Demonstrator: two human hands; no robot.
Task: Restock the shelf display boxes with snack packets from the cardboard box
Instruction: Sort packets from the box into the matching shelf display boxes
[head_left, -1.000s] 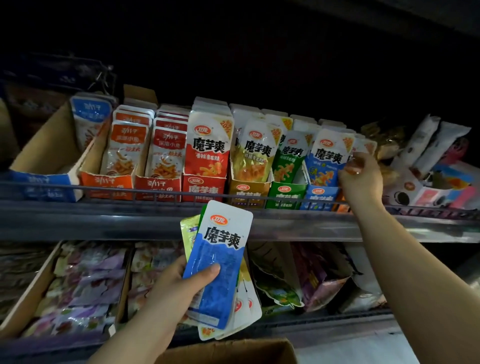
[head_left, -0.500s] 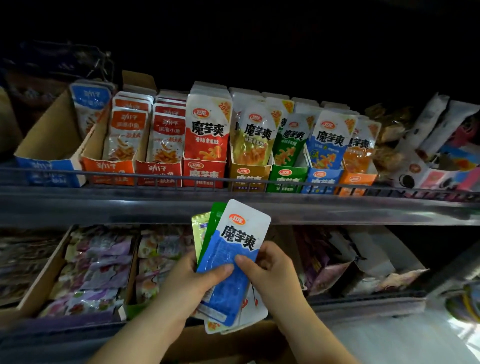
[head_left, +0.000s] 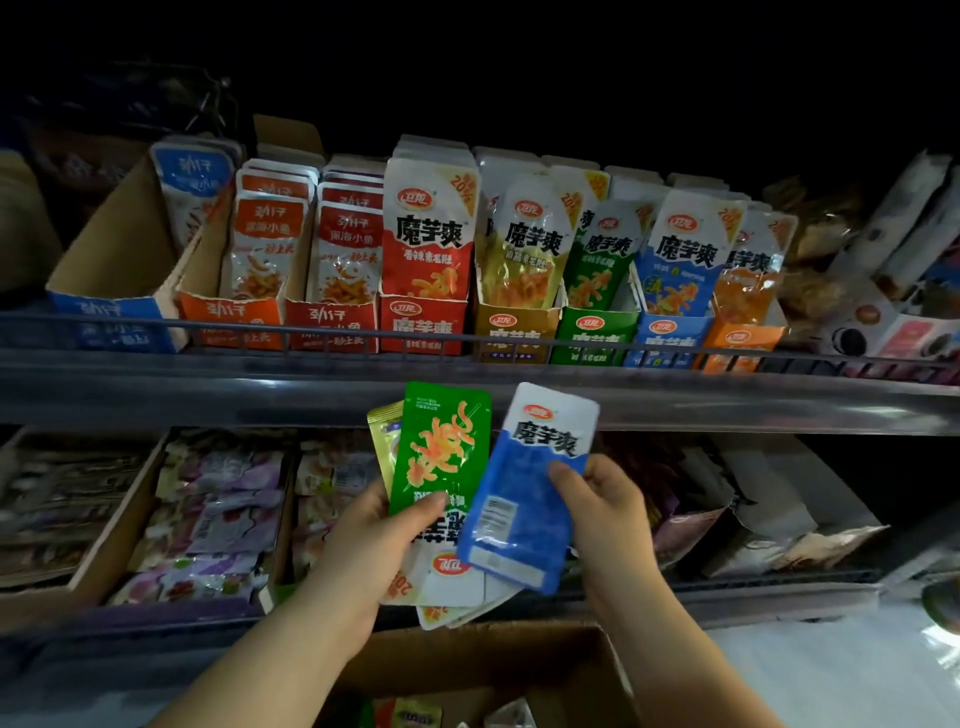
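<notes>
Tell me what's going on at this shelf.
A person is restocking snacks. The left hand grips a fan of packets with a green packet on top, while the right hand pinches a single blue packet beside it. Both hands are below the upper shelf, where the blue display box with matching packets stands. The open cardboard box sits below the hands.

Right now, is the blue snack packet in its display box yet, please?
Out: right hand holds the blue snack packet below the blue cardboard display box.
</notes>
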